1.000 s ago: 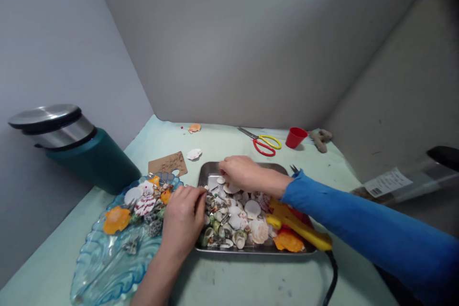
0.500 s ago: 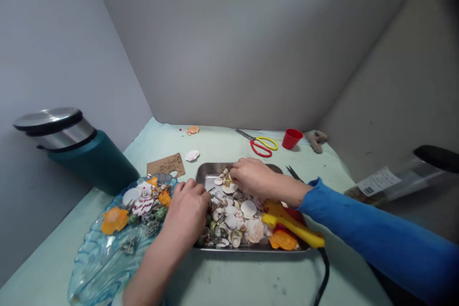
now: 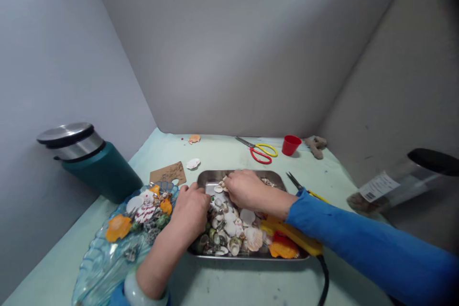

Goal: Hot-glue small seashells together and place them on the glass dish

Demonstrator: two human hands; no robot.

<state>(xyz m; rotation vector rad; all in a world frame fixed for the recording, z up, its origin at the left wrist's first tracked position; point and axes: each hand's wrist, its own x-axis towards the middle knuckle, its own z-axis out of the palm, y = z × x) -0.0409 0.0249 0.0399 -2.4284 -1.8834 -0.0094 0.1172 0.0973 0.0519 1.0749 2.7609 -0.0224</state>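
A steel tray (image 3: 206, 178) in front of me holds several small seashells (image 3: 229, 227), white, green and orange. My left hand (image 3: 190, 213) rests curled on the tray's left side, fingers down among the shells; what it grips is hidden. My right hand (image 3: 245, 189), in a blue sleeve, reaches across the tray's far part with fingers pinched over small shells near the far left corner. A yellow glue gun (image 3: 294, 236) lies on the tray's right side under my right forearm.
A blue glass dish (image 3: 103, 260) with more shells sits left of the tray. Behind it stand a teal bin with a steel lid (image 3: 96, 167), a brown card (image 3: 168, 173), loose shells, red-yellow scissors (image 3: 261, 152), a red cup (image 3: 289, 145) and a clear jar (image 3: 401, 184) at right.
My right hand drew back slightly toward me over the tray's far part, still among the shells. My left hand shifted a little right at the tray's left edge. The camera tilted down.
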